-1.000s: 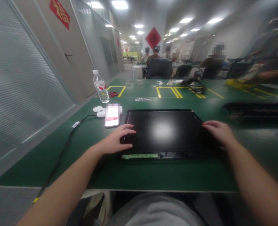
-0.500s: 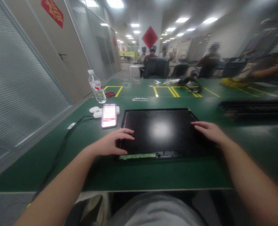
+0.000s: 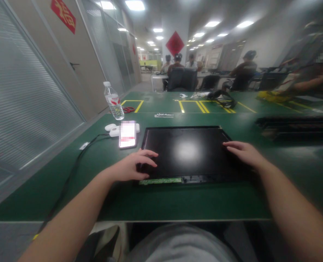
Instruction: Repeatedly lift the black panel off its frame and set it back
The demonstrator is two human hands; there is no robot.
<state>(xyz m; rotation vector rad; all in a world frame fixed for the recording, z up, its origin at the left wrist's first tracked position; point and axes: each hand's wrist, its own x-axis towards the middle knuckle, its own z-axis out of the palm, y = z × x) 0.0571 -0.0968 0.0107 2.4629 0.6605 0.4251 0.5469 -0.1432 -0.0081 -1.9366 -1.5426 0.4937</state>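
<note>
A black LCD panel (image 3: 188,153) lies flat on the green table (image 3: 194,203), a bright lamp reflection in its middle. Along its near edge runs a green circuit strip (image 3: 161,181). My left hand (image 3: 136,164) is at the panel's left edge, fingers spread over the near left corner and seeming to touch it. At the right edge rests my right hand (image 3: 241,153), fingers stretched out over the frame. Neither hand is closed around anything I can see; the undersides of both are hidden.
Left of the panel are a lit phone (image 3: 127,134), a white power strip (image 3: 114,131) with a black cable (image 3: 76,160), and a water bottle (image 3: 114,102). Red-handled scissors (image 3: 129,109) lie behind. Dark long parts (image 3: 295,127) sit at right. Co-workers sit further off.
My left hand has shifted slightly, its fingers reaching a bit further down over the panel's corner. The right hand stays at the right edge, and the panel lies where it was.
</note>
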